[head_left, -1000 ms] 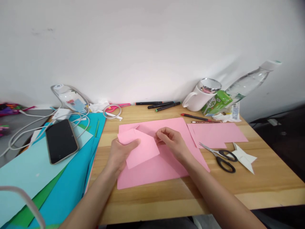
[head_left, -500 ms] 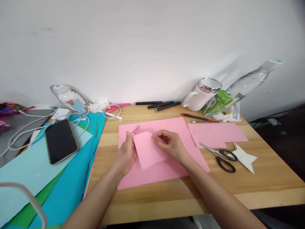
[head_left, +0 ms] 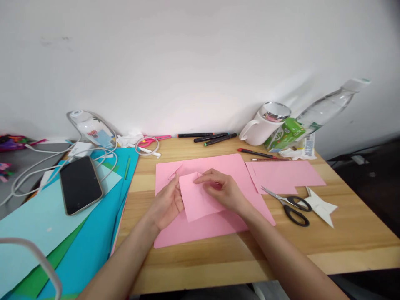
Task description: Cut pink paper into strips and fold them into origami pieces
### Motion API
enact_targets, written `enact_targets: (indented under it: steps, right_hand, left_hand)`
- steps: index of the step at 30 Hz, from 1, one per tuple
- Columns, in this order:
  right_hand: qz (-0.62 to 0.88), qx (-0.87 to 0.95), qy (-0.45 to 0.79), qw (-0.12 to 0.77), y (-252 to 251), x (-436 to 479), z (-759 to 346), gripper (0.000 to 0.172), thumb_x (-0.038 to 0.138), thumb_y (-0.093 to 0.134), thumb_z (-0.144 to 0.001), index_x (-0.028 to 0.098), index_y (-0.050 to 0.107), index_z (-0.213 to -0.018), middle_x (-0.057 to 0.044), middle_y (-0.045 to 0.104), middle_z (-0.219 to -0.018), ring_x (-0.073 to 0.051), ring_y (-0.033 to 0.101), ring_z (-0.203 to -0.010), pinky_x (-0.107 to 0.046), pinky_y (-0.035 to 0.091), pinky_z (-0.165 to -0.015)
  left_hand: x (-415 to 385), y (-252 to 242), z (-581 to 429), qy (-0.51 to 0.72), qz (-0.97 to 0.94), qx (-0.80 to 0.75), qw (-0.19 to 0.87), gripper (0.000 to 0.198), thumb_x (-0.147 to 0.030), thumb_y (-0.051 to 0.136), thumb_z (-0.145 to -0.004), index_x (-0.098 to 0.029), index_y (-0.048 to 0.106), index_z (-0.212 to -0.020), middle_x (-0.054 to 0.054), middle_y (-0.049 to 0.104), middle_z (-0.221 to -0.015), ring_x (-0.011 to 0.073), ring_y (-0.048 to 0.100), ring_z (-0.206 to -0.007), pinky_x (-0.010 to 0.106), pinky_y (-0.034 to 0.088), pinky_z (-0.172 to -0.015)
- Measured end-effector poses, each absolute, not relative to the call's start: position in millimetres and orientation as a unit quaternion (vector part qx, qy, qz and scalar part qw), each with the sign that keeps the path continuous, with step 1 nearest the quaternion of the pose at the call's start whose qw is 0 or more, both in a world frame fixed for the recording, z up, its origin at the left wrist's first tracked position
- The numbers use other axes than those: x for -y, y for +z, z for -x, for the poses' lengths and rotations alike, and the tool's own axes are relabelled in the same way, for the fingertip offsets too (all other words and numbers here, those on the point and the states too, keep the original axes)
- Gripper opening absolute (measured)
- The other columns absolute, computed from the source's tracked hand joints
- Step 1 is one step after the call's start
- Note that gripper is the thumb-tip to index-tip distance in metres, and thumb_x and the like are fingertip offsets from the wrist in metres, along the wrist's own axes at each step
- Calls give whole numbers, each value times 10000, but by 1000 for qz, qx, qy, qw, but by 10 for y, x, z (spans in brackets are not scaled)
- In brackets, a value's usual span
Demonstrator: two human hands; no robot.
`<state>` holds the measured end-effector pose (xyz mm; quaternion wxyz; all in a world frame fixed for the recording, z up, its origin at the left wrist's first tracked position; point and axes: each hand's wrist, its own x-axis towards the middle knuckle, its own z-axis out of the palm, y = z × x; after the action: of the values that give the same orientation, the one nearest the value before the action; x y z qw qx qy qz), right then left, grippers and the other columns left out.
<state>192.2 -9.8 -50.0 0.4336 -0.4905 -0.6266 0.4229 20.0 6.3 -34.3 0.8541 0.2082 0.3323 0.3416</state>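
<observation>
A small square of pink paper [head_left: 195, 204] is held tilted above a larger pink sheet [head_left: 250, 204] that lies flat on the table. My left hand [head_left: 168, 204] grips its left edge, thumb at the upper left corner and fingers partly behind it. My right hand [head_left: 223, 187] covers the right part of the square, its fingertips closed at the top edge near a short fold line or slit. A thin folded pink scrap [head_left: 175, 171] rests on the large sheet just beyond my left thumb.
Scissors [head_left: 289, 204] and a white folded paper star [head_left: 320, 206] lie to the right, near more pink paper [head_left: 287, 175]. A white mug [head_left: 264, 125], green carton [head_left: 284, 133] and several markers [head_left: 215, 137] line the back. At left, a phone [head_left: 80, 185] rests on coloured sheets [head_left: 90, 241].
The small pink square has shifted slightly right. My right fingertips have moved left along its top edge, and my left thumb has slid a little lower, showing more of the scrap.
</observation>
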Motion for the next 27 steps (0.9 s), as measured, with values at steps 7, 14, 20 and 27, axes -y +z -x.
enact_targets:
  steps: [7,14,20,27]
  right_hand:
    - [484,634,421,433,-443,107,-1907,354,58,476,-713,246,697,-916,-41,617,-892,-160,575,-797,-280,435,-681]
    - [514,604,437,424,-476,106,-1900,209,113,541,-725,204,671,-861,-36,675,-890,-189,610,-875,-315,443,-791]
    - [470,634,428,441,-469,107,-1895,296,57,509,-729,231,694,-882,-36,644,-907,-173,598,-873,-295,443,-772]
    - [448,663,428,419,-480,113,-1898,340,65,476,-762,260,700,-928,-40,610,-867,-163,586,-803,-289,452,-710]
  left_hand:
    - [-45,-355,-179,341,-238,-331,847,391,-355,464,-869,-239,515,-1239,80,633,-1156,206,602,-1016,337,469,-870]
    - [-5,-419,-187,360,-299,-373,801,464,-280,640,-764,-232,545,-1216,55,701,-939,170,646,-851,313,487,-817]
    - [-6,-399,-197,388,-292,-408,773,430,-369,612,-777,-172,594,-1158,82,699,-933,167,635,-838,288,498,-760]
    - [-18,-384,-181,352,-329,-379,790,332,-315,626,-778,-167,653,-1073,101,645,-1132,232,520,-1131,340,387,-959]
